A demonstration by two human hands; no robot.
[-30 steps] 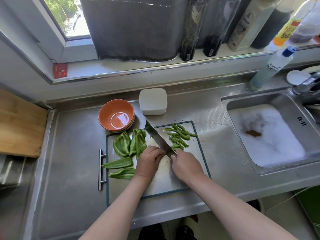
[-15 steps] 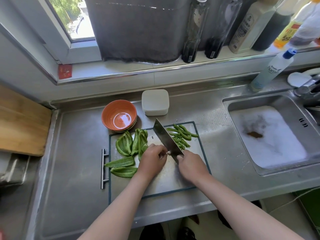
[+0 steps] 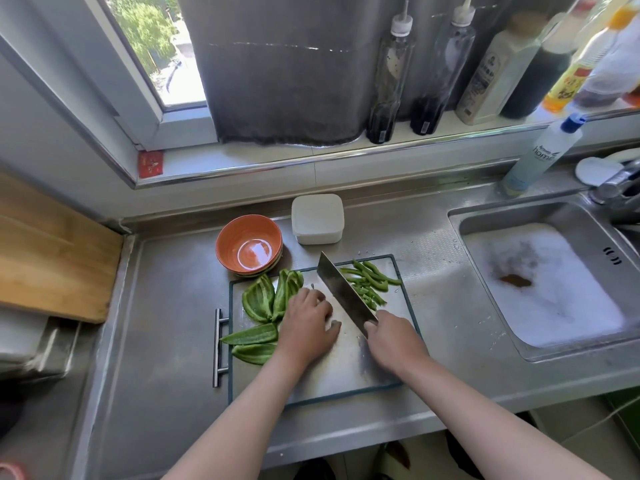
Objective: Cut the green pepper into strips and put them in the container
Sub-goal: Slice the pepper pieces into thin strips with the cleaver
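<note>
steel counter (image 3: 156,341); cleaver (image 3: 341,292) in right hand (image 3: 394,341) beside pepper strips (image 3: 370,278)

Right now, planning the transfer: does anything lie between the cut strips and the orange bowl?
Yes: the cleaver, gripped by the right hand, slants across the cutting board between the cut strips and the orange bowl.

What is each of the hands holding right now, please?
Left hand: fingers curled down on the grey cutting board; anything under them is hidden, so it cannot be told.
Right hand: closed round the handle of the broad steel cleaver.
</note>
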